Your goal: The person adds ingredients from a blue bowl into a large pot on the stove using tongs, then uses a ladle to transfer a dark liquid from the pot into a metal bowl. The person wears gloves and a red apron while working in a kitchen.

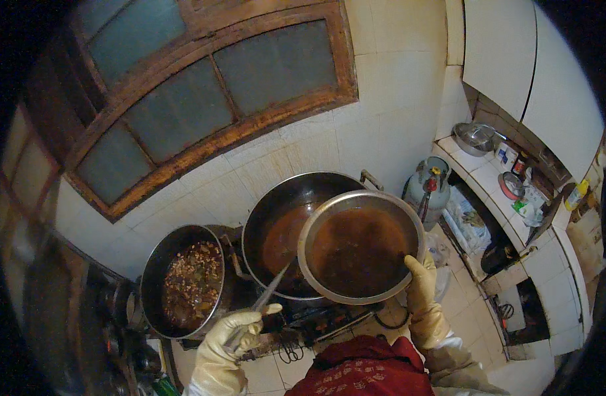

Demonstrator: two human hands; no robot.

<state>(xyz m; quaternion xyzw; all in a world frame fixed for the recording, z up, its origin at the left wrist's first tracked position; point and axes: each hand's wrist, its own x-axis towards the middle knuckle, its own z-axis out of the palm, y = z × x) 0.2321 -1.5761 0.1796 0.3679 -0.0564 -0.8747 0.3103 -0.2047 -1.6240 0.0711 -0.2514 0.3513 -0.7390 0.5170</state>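
In its pale rubber glove, my right hand [421, 277] grips the right rim of a wide steel basin [365, 247] of brown liquid. The basin is over the right part of a large dark pot [278, 237], which has reddish-brown liquid at its bottom. My left hand [236, 329], gloved too, is closed around the handle of a long metal utensil [273, 287]; its far end points into the big pot and is partly hidden. Left of these, a smaller dark pot [191, 282] contains many small light and brown pieces in dark liquid.
A gas cylinder [429, 185] with a red regulator stands right of the big pot. The tiled counter [486, 185] further right bears a metal bowl [473, 138], a red bowl [511, 185] and packets. A wood-framed window [223, 109] is in the wall behind. Dark cookware crowds the lower left.
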